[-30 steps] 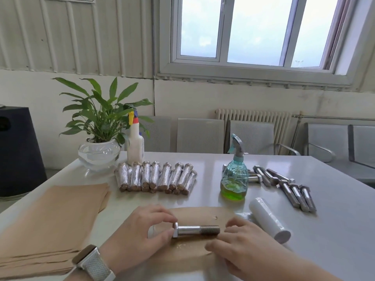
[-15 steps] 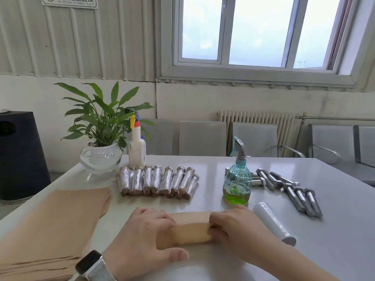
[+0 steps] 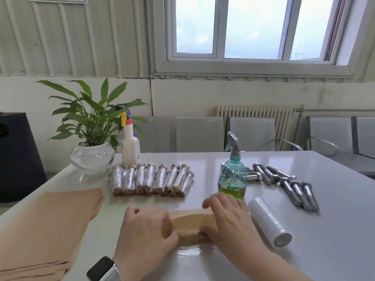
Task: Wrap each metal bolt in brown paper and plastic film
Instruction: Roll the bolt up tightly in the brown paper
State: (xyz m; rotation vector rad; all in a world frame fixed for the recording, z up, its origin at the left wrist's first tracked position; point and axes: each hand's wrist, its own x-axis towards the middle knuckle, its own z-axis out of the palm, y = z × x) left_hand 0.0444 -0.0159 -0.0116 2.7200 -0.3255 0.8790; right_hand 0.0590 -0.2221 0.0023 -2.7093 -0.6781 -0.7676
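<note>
Paper roll (image 3: 191, 227) lies at the near middle of the bench (image 3: 334, 230), held at both ends; whatever it wraps is hidden. Left hand (image 3: 146, 232) grips its left end, fingers curled over the top and thumb pressed to the near side. Right hand (image 3: 227, 217) grips the right end, fingers arched over the paper and thumb tucked against it. A sheet of clear film (image 3: 189, 252) lies flat on the bench just in front of the roll.

Just right of the right hand lies a film roll (image 3: 268, 221). Behind that hand stands a spray bottle (image 3: 232, 175), clear teal, roughly a third full of green liquid. Bare bolts (image 3: 292, 185) lie loose to its right. Wrapped bolts (image 3: 151, 179) sit in a row behind the hands. A stack of brown paper (image 3: 46, 226) covers the near left. At far left stand a white bottle (image 3: 129, 145), contents hidden, and a glass bowl (image 3: 92, 159) holding a plant (image 3: 91, 116).
</note>
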